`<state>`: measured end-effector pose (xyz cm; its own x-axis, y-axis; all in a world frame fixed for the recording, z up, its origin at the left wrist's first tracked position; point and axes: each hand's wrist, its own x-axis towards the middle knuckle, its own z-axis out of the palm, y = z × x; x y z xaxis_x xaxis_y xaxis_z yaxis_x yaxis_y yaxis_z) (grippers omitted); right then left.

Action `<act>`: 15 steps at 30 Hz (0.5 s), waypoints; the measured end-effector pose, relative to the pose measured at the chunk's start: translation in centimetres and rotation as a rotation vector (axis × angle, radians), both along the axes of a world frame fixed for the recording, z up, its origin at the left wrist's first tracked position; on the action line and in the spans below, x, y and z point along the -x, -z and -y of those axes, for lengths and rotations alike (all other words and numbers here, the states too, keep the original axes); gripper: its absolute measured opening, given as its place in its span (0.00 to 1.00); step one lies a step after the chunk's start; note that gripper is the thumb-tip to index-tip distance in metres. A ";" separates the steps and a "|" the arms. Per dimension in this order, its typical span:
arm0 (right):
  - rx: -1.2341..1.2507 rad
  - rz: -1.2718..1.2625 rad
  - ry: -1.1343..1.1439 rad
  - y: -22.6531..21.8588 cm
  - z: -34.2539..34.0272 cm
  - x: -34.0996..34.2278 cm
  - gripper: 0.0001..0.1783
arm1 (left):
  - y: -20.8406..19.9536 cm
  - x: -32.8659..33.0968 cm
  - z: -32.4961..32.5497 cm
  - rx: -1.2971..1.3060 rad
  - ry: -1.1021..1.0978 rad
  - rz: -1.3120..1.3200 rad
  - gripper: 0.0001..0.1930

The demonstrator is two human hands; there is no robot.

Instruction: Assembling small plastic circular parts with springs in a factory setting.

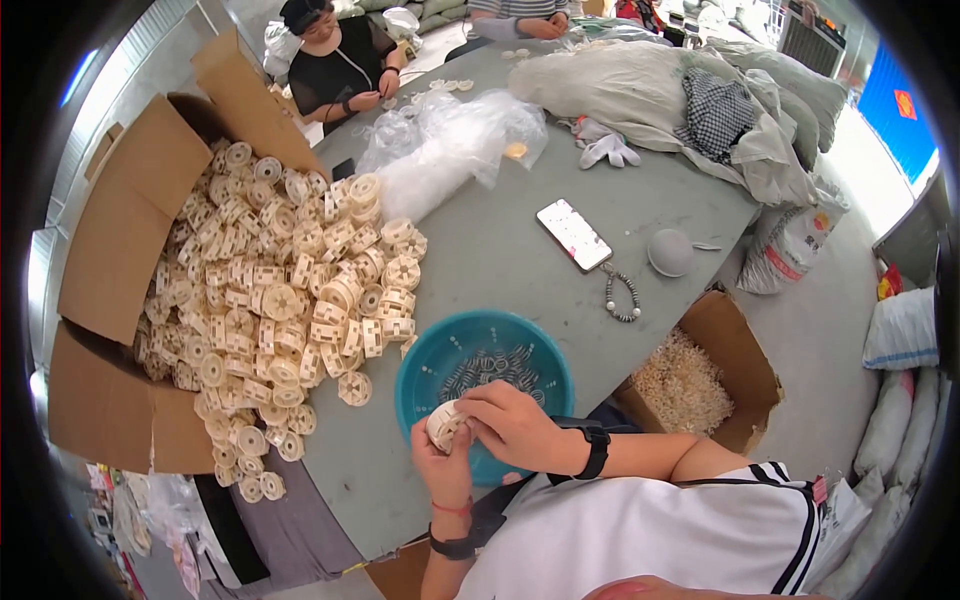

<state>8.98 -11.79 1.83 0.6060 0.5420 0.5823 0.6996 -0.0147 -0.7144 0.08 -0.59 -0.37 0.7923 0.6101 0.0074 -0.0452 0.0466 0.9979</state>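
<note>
My left hand [446, 474] is closed around a cream plastic wheel [443, 426] with slots in its rim, held over the near edge of a teal basin [408, 360]. My right hand [518, 430] comes in from the right, its thumb and fingers pinched together at the wheel's right side. Whatever lies between those right fingertips is hidden. Inside the basin is a loose heap of small metal springs [490, 372]. To the left, a large pile of similar cream wheels [285, 300] spills from a tipped cardboard box [130, 235] onto the grey table [480, 265].
A phone [574, 235] with a beaded strap [622, 297] lies beyond the basin, beside a round grey object [670, 252]. Clear plastic bags [450, 150], white gloves [605, 146] and large sacks lie farther back. A box of small pale parts [685, 385] stands right. Two people work across the table.
</note>
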 end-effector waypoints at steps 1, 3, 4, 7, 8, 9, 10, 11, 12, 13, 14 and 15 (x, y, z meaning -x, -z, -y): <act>0.006 -0.012 0.005 0.0 0.0 0.0 0.18 | 0.2 -0.1 0.0 -0.007 0.012 0.005 0.21; -0.011 -0.010 0.025 -0.2 0.0 0.0 0.17 | 0.5 -0.2 0.1 0.021 0.016 0.028 0.23; -0.006 -0.053 0.000 -0.5 0.1 0.1 0.15 | 0.4 -0.3 0.0 0.016 0.013 0.024 0.23; 0.002 -0.219 -0.037 -0.6 0.4 -0.2 0.11 | -1.1 -0.5 -0.2 0.250 0.119 0.011 0.20; 0.010 -0.331 -0.036 -0.6 0.6 -0.7 0.10 | -2.1 -0.8 -0.2 0.505 0.192 0.099 0.20; 0.081 -0.435 -0.035 -0.7 0.8 -1.5 0.08 | -2.7 -0.9 -0.3 0.761 0.255 0.191 0.19; 0.030 -0.592 -0.081 -0.3 0.8 -1.9 0.08 | -2.6 -1.0 -0.5 0.763 0.219 0.179 0.19; -0.017 -0.751 -0.125 0.3 0.7 -2.0 0.08 | -2.0 -1.1 -0.8 0.820 0.247 0.176 0.16; -0.015 -0.962 -0.211 0.2 0.8 -2.2 0.09 | -1.2 -1.1 -1.2 0.878 0.276 0.175 0.13; -0.011 -1.169 -0.294 0.0 1.0 -2.4 0.10 | -0.4 -0.9 -1.5 0.880 0.242 0.169 0.13; -0.003 -1.168 -0.293 0.4 1.1 -2.3 0.11 | 0.7 -0.6 -1.9 0.580 0.181 0.112 0.11; 0.005 -1.134 -0.252 0.6 1.4 -2.4 0.09 | 1.4 -0.7 -2.1 0.284 0.131 0.049 0.09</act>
<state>11.39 -13.15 1.25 0.6531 0.7221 -0.2283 -0.3586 0.0293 -0.9330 0.80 1.51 -1.76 0.8672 0.4860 -0.1087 -0.0678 0.3313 0.9411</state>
